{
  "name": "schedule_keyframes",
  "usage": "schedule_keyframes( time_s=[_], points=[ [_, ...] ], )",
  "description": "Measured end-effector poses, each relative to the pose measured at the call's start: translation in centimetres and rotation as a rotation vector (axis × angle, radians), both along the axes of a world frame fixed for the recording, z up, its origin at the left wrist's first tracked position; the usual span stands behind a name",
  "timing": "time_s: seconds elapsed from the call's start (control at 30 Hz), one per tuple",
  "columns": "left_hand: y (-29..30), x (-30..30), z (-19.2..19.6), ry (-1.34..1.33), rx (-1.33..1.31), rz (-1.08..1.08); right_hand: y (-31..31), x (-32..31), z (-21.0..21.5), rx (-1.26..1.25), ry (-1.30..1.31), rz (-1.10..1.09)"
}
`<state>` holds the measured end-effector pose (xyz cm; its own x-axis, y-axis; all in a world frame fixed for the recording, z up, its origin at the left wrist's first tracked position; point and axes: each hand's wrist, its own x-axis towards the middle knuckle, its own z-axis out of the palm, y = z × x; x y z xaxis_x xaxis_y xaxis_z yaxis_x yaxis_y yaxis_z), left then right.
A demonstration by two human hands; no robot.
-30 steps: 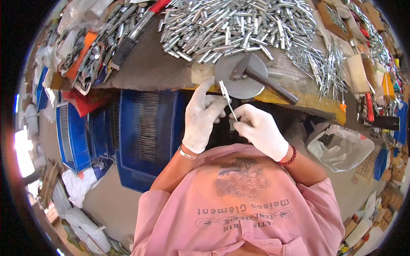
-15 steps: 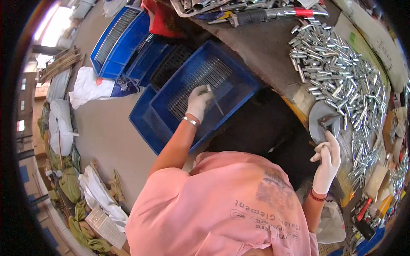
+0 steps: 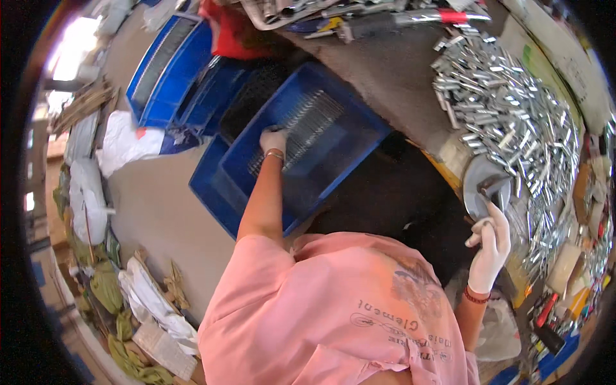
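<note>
My left hand [image 3: 274, 140], in a white glove, reaches down into a blue plastic bin [image 3: 350, 170]. It is at the left side of a row of thin metal rods [image 3: 311, 125] lying side by side. Its fingers are blurred and partly hidden, so what they hold cannot be made out. My right hand [image 3: 489, 247], also gloved in white, is raised at the bench edge with its index finger stretched out and the others loosely bent. That fingertip reaches a small dark metal piece [image 3: 494, 187] on a round grey disc [image 3: 476, 192]. Nothing shows between the right fingers.
A large heap of shiny metal tubes [image 3: 513, 109] covers the bench to the right. Along its far edge lies a grey tool with a red band [image 3: 398, 24]. More blue bins [image 3: 170, 70] stand at the far left, near a white sack [image 3: 128, 138].
My left hand has moved left and down to the row of rods. The single rod it held tilted over the bin no longer shows apart. My right hand is nearly still.
</note>
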<state>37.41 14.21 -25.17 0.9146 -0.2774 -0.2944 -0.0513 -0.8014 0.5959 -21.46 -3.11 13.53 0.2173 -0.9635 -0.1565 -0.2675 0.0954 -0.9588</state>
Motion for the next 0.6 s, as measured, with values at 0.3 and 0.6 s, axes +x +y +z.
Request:
schedule_keyframes(
  time_s=[0.3,0.6],
  points=[
    [-3.7,-5.0,13.9,-0.270,-0.260,0.094,0.1,0.0,0.7,0.086,-0.085,0.066],
    [-19.6,-24.6,39.7,-0.455,-0.726,-1.059,0.3,0.4,0.9,0.064,-0.108,0.075]
  ],
)
